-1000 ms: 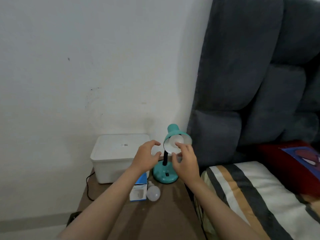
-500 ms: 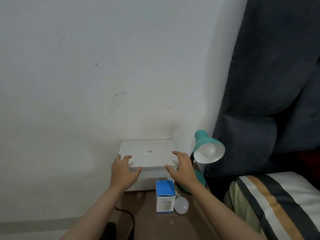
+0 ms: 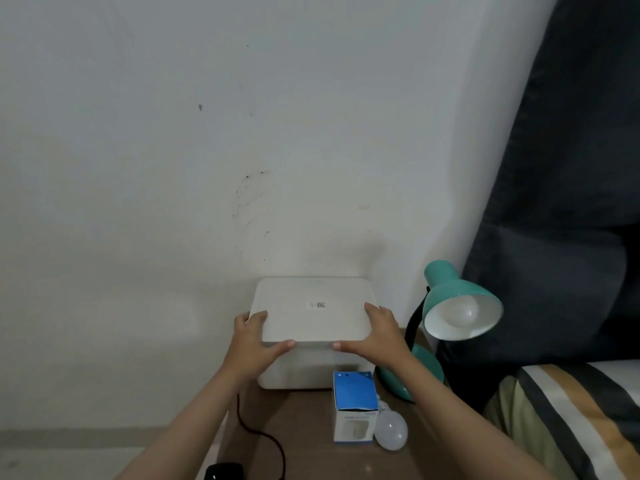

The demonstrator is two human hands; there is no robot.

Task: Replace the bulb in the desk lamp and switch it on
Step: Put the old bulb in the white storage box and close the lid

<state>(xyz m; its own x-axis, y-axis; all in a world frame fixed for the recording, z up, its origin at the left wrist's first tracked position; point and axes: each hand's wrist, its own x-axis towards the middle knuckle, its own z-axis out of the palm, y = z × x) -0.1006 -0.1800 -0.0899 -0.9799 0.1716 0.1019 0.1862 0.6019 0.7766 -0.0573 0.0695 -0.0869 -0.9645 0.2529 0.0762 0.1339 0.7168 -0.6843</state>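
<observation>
Both hands, left hand point(image 3: 254, 341) and right hand point(image 3: 375, 336), grip the white lidded storage box's point(image 3: 311, 327) lid at lower centre, fingers clasping its front corners; its contents are hidden.

Both bare forearms extended forward from lower frame edge, converging slightly. Left hand point(image 3: 254, 341) set palm-down, fingers curled over an edge, thumb pointed inward. Right hand point(image 3: 377, 336) mirrored opposite, fingers spread flat, thumb directed toward left. Hands held apart, level.
</observation>
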